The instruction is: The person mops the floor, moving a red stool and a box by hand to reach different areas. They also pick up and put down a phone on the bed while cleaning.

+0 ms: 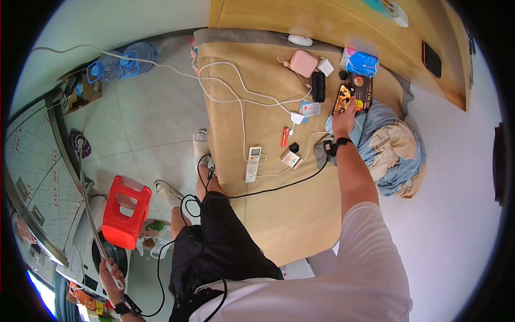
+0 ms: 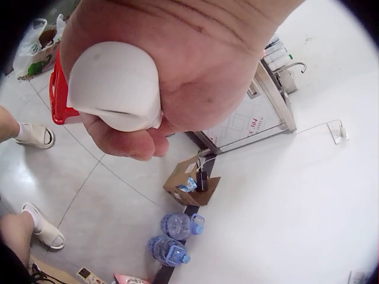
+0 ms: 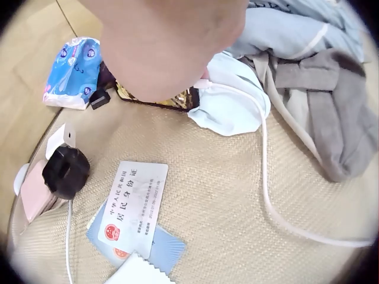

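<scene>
In the head view, my left hand [image 1: 111, 276] grips the white handle [image 1: 118, 282] of a long pole [image 1: 88, 214], whose far end has a purple head [image 1: 80, 142] on the floor. The rounded handle end [image 2: 115, 83] sticks out of my left hand [image 2: 189, 59] in the left wrist view. My right hand [image 1: 344, 122] grips the lower end of a flat, phone-like item with an orange and black pattern [image 1: 343, 96], beside a dark printed box [image 1: 362, 91]. In the right wrist view, my right hand [image 3: 169, 47] hides most of that item [image 3: 183, 100]; a white cable [image 3: 263, 148] runs to its edge.
Cards [image 1: 311, 109], a remote [image 1: 253, 163], a pink case [image 1: 303, 63], a black item [image 1: 318, 87] and tissues [image 1: 360, 63] lie on the tan mat [image 1: 289, 214]. Bunched clothes [image 1: 394, 145] are at right. A red stool [image 1: 126, 212] and water bottles [image 1: 142, 56] stand on the floor.
</scene>
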The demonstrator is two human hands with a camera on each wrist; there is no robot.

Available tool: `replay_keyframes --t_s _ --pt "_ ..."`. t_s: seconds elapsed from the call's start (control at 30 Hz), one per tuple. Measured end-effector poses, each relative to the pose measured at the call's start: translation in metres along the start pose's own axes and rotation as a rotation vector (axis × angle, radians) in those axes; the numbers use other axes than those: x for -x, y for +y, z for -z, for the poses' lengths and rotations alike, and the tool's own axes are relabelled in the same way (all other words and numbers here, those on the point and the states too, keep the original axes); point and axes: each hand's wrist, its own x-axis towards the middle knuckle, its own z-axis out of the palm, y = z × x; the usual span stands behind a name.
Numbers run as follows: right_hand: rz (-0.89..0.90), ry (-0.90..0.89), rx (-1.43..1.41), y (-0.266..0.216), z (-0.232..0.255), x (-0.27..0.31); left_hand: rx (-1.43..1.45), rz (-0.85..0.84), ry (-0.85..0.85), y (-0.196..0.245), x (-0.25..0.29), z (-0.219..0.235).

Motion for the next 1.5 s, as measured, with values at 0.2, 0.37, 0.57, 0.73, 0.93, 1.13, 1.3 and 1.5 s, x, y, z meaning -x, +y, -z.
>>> replay_keyframes --t_s 0.2,0.37,0.57,0.73,0.93,1.13,1.3,1.5 --pt "0.070 0.032 0.024 -0.003 0.002 0.004 -0.029 -0.006 -0.008 -0.003 0.000 0.000" --pt "0.047 -0.014 0.033 0.000 0.001 0.004 -0.020 -0.015 0.011 -0.004 0.000 -0.007" --pt "0.037 -0.035 0.079 -0.013 0.006 0.011 -0.004 -0.011 -0.026 -0.004 -0.002 -0.005" --pt "0.016 -0.106 0.071 -0.032 0.011 0.023 0.012 -0.006 -0.024 -0.007 -0.002 -0.006" --pt "0.080 -0.071 -0.028 -0.034 0.004 0.047 0.042 0.014 -0.055 -0.003 -0.009 0.011" --pt "0.132 -0.129 -0.119 -0.078 0.043 0.136 0.027 -0.054 -0.057 0.009 0.006 0.011" --pt "0.225 -0.781 -0.533 -0.189 0.088 0.256 0.022 -0.016 -0.148 0.010 -0.007 0.027" --pt "0.688 -1.410 -0.660 -0.379 0.143 0.428 -0.123 0.023 -0.384 -0.010 -0.027 0.020"
